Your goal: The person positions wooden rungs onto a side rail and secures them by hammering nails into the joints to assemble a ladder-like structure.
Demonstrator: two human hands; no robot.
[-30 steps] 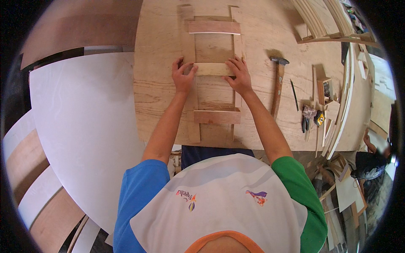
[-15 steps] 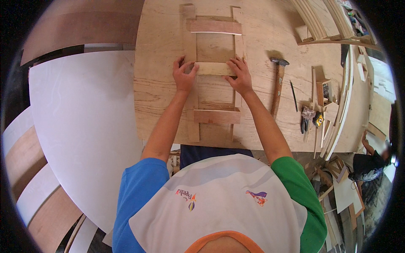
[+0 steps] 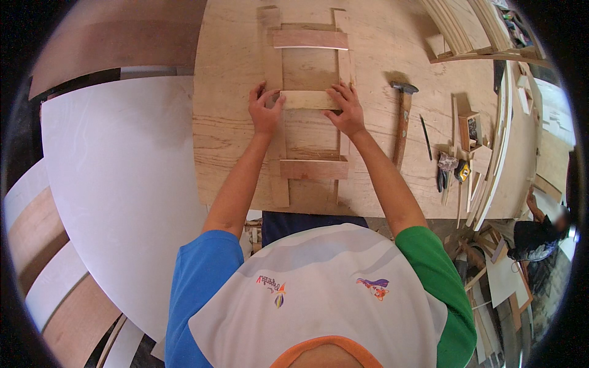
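Note:
A ladder-like frame of thin wood lies flat, its left side strip (image 3: 280,138) and right side strip (image 3: 344,67) running away from me. A pale wooden slat (image 3: 307,100) crosses the middle. My left hand (image 3: 265,111) grips its left end between thumb and fingers. At its right end, my right hand (image 3: 347,113) holds it the same way, fingertips on the far edge and thumb on the near one. Beyond it sits a reddish slat (image 3: 310,40) across both strips. A similar near slat (image 3: 314,169) crosses closer to me.
The plywood tabletop (image 3: 236,49) carries a hammer (image 3: 403,119), a black pencil (image 3: 426,137), pliers (image 3: 442,179), a tape measure (image 3: 462,170) and a small wooden box (image 3: 470,130) on the right. A white panel (image 3: 123,159) lies left. Another person (image 3: 540,236) is at far right.
The whole view has shifted slightly, with the table a little further left. Both hands keep their hold on the pale slat, which stays in the same place on the frame.

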